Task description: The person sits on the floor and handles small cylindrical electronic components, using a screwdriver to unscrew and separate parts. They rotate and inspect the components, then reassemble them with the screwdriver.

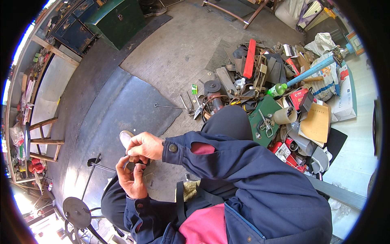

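My left hand (134, 183) and my right hand (148, 145) meet in front of me, left of the middle of the head view. Bent fingers and thumb of the left hand close round a small dark and brownish piece (132, 165), mostly covered, whose kind I cannot make out. The right hand's thumb and fingertips pinch together just above it; whatever they grip is hidden. Just beyond the fingers shows a pale shoe tip (125, 137). Dark blue sleeves cover both forearms.
A large heap of tools and scrap, with a red metal bar (250, 59), blue pipe (310, 71) and green bottle (277, 90), lies at right. Metal sheet (134, 95) covers the floor ahead. A round-plated metal stand (77, 212) is near left; a green chest (115, 24) stands far off.
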Available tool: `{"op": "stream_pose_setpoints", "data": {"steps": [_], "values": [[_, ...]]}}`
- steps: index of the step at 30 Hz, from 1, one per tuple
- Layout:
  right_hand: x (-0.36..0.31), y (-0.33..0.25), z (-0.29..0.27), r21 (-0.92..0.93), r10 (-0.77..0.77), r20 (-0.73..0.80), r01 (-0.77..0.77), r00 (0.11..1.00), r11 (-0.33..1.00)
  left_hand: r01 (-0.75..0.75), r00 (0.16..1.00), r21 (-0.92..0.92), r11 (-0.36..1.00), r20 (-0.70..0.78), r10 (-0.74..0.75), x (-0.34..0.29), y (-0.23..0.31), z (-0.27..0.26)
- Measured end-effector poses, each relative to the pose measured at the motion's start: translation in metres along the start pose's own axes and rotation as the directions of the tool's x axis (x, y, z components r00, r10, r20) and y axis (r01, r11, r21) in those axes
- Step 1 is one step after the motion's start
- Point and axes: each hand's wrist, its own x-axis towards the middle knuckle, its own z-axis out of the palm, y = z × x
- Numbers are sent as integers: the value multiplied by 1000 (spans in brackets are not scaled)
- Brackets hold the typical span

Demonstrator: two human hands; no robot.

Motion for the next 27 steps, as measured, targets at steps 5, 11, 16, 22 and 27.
{"op": "stream_pose_setpoints", "data": {"steps": [5,11,16,22,27], "values": [[0,0,0,-2,4,0,-4,1000,1000,-20,1000,-11,1000,-17,20,0,-3,2],[1,1,0,0,1,-6,-1,1000,1000,-13,1000,-34,999,18,13,0,-2,-2],[1,1,0,14,6,13,-6,1000,1000,-3,1000,-21,1000,1,3,-1,-1,0],[-1,-2,2,31,-12,-10,13,1000,999,6,1000,-10,1000,-17,-6,0,-1,1],[-1,-3,2,29,-30,-13,31,999,999,23,999,-11,1000,-28,-23,0,-3,0]]}}
